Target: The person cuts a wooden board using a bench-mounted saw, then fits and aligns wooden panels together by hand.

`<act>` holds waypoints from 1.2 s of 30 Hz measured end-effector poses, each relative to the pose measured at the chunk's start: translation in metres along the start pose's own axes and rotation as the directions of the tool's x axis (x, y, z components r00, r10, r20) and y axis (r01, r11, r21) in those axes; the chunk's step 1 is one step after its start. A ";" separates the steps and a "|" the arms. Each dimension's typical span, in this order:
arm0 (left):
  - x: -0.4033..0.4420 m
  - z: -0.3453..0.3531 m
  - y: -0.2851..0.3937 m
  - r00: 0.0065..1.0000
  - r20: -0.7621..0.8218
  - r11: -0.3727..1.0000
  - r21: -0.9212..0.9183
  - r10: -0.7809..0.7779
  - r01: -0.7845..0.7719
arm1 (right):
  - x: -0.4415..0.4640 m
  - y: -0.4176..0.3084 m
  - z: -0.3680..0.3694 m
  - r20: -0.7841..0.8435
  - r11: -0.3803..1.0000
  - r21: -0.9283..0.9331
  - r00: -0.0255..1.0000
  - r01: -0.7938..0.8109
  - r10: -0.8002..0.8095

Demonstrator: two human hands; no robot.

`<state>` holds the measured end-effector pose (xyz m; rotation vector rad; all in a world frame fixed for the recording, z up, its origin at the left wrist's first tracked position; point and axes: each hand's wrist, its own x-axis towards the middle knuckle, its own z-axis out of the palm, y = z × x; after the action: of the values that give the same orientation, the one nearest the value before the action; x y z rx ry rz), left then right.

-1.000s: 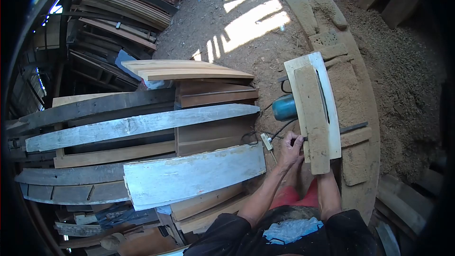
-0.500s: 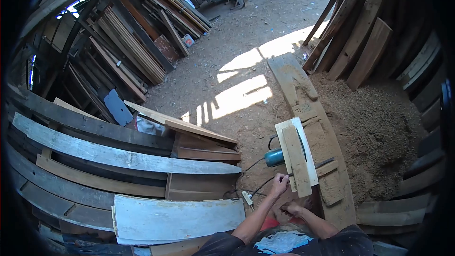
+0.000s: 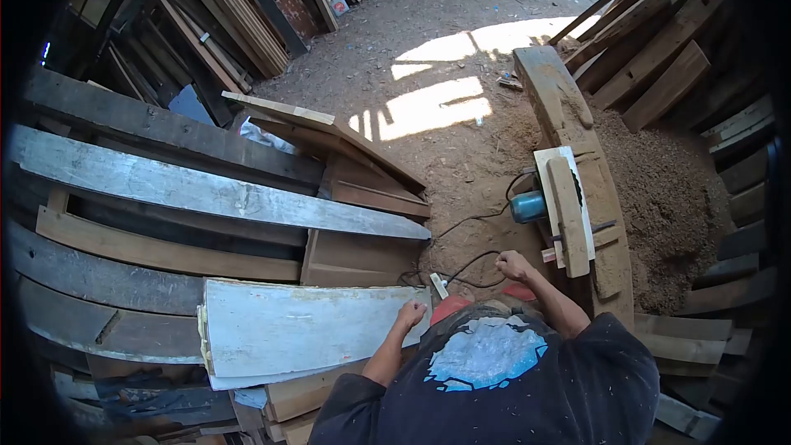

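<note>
At the left, a long, curved, white-painted wooden board (image 3: 222, 194) is laid across dark planks (image 3: 181, 128), and a stack of broad, white-painted boards (image 3: 305, 330) is seen below it. Over the right end of this stack, the left hand (image 3: 413, 313) is held with its fingers curled into a fist; whether the boards are touched cannot be told. Just beyond, a small, pale power strip (image 3: 440, 283) is placed on the ground. Farther right, the right hand (image 3: 514, 266) is raised, its fingers likewise curled inward, near a black cable (image 3: 476, 261). Beyond that hand, a teal, cylindrical motor housing (image 3: 527, 206) is set beside a white, rectangular panel (image 3: 545, 166), on which a narrow, tan wooden board (image 3: 569, 218) is laid lengthwise. These are positioned alongside a thick, sawdust-covered plank (image 3: 544, 70); at the far right, a brown sawdust heap (image 3: 671, 206) is shown.
</note>
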<state>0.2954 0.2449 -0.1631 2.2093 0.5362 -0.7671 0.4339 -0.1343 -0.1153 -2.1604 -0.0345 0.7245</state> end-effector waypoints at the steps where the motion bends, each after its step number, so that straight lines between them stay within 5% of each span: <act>1: 0.003 -0.010 -0.020 0.999 -0.021 0.997 -0.059 -0.042 0.041 | 0.002 -0.008 0.001 -0.010 1.000 -0.014 1.000 0.008 -0.008; 6: 0.023 -0.047 -0.047 0.975 -0.136 0.941 -0.313 -0.176 0.126 | 0.022 -0.039 0.002 -0.022 0.999 -0.051 1.000 -0.007 0.005; 12: 0.070 -0.063 0.027 0.960 -0.278 0.812 -0.569 -0.039 -0.132 | 0.037 -0.078 -0.005 0.007 0.996 -0.045 0.997 0.082 -0.082; 16: 0.104 -0.103 0.106 0.913 -0.394 0.808 -0.502 0.102 -0.307 | 0.054 -0.092 -0.008 0.065 0.989 -0.026 0.988 0.143 -0.141; 20: 0.122 -0.212 0.202 0.792 -0.558 0.522 -0.613 0.245 -0.593 | 0.077 -0.122 -0.020 0.115 0.960 -0.132 0.966 0.246 -0.232; 23: 0.156 -0.305 0.259 0.650 -0.706 0.474 -0.487 0.281 -0.734 | 0.122 -0.119 -0.021 0.151 0.942 -0.093 0.940 0.323 -0.307; 27: 0.190 -0.409 0.314 0.624 -0.701 0.400 -0.492 0.345 -0.774 | 0.157 -0.149 -0.047 0.205 0.988 -0.026 0.968 0.153 -0.144; 30: 0.226 -0.438 0.334 0.637 -0.763 0.449 -0.533 0.113 -0.717 | 0.185 -0.164 -0.069 0.198 0.985 -0.042 0.967 0.169 -0.158; 32: 0.255 -0.448 0.326 0.687 -0.723 0.357 -0.623 0.078 -0.696 | 0.215 -0.166 -0.077 0.234 0.980 -0.101 0.962 0.170 -0.143; 34: 0.276 -0.441 0.313 0.599 -0.786 0.274 -0.548 0.157 -0.791 | 0.244 -0.164 -0.089 0.243 0.972 -0.136 0.958 0.190 -0.153; 36: 0.256 -0.441 0.332 0.614 -0.788 0.344 -0.562 0.054 -0.752 | 0.271 -0.166 -0.098 0.245 0.969 -0.170 0.960 0.180 -0.135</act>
<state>0.8335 0.3945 0.0798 1.3622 0.4388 0.6186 0.7457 -0.0239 -0.0788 -2.2107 -0.4112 0.9068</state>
